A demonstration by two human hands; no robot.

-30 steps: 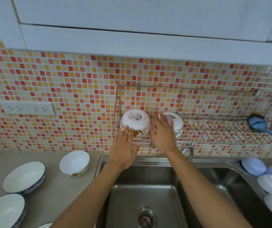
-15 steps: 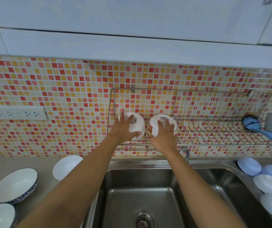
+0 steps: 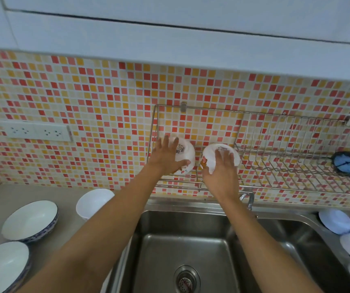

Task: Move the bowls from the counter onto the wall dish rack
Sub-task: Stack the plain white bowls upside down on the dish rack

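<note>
Nearest, at the left edge, two wide white bowls with blue-patterned rims [image 3: 29,219] are seen on the grey counter [image 3: 68,199], and a smaller white bowl [image 3: 93,203] stands farther along, partly hidden by the left forearm. A steel sink [image 3: 191,250] with its drain strainer [image 3: 187,279] lies at near centre; pale blue and white upturned dishes [image 3: 335,221] are stacked at its right. Farther off, on the wire wall dish rack [image 3: 286,166] fixed to the mosaic tile wall [image 3: 106,102], two small white bowls are held upside down, just beside each other at the rack's left end. The left bowl [image 3: 185,154] is gripped by the left hand [image 3: 165,159], fingers spread over its base, thumb curled under the rim. The right bowl [image 3: 212,155] (tilted leftward) is grasped by the right hand [image 3: 222,172]. A blue brush [image 3: 344,163] rests at the rack's far right, and a double wall socket [image 3: 35,131] is mounted at left.
</note>
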